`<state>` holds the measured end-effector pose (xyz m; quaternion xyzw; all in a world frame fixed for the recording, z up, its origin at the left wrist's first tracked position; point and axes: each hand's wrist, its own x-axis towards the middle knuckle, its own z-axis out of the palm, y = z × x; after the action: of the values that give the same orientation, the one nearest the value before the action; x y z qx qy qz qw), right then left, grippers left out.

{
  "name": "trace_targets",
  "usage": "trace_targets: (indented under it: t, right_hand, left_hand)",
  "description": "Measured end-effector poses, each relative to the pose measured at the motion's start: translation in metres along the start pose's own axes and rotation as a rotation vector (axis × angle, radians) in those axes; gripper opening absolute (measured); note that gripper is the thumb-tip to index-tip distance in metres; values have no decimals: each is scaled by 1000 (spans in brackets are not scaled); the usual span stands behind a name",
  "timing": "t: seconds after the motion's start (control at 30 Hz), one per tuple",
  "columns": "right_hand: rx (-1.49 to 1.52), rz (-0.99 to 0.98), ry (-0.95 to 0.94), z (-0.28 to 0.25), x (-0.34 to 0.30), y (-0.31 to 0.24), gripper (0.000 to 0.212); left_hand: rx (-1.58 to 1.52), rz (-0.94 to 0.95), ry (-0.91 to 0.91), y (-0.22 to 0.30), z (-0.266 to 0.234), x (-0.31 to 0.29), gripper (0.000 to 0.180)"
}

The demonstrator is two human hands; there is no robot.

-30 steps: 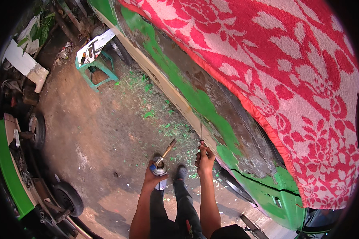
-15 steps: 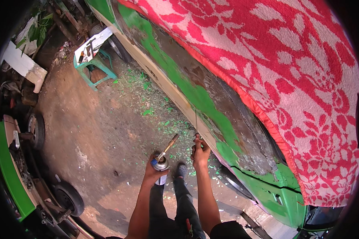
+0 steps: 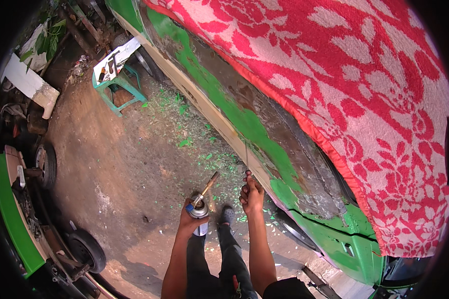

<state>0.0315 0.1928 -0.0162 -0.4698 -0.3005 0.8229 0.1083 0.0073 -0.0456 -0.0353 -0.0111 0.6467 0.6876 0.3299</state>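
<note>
The right hand [image 3: 253,196] is closed around the handle of a thin-shafted tool [image 3: 247,157]. The shaft extends forward from that hand to the car's side panel [image 3: 244,94]; from where I stand, contact at the tip cannot be confirmed. The left hand [image 3: 188,219] is wrapped around a canister [image 3: 201,229]. Its torch nozzle [image 3: 208,187] points ahead and to the right of that hand. No flame can be made out. The canister is closed; its contents cannot be seen.

Panel condition, by judgement: partly stripped. Ahead and to the right of the right hand, a brown area [image 3: 284,132] is bare of green. A ragged green band [image 3: 254,127] remains below it, above the beige strip [image 3: 219,122]. Green flakes [image 3: 184,143] lie on the ground ahead of both hands. Most of the door [image 3: 329,239], right of the right hand, is still coated.

Farther right, a red-and-white blanket [image 3: 364,99] drapes the car. Well ahead and left of the left hand, a stool [image 3: 115,107] supports a white board [image 3: 129,47] carrying a hammer [image 3: 113,62].
</note>
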Motion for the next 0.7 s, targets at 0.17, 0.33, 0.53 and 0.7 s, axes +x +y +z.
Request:
trace_targets:
  t: [0.17, 0.33, 0.53, 0.7]
  right_hand:
    - [73, 42, -16, -2, 7, 6, 23]
    - [69, 64, -66, -9, 13, 2, 25]
    - [120, 68, -63, -12, 2, 4, 24]
    - [68, 57, -37, -11, 18, 8, 26]
  left_hand:
    - [-63, -75, -29, 5, 0, 3, 65]
    - [-24, -83, -20, 1, -1, 4, 66]
    - [-31, -83, -10, 1, -3, 2, 66]
    - [-82, -80, -36, -1, 1, 6, 67]
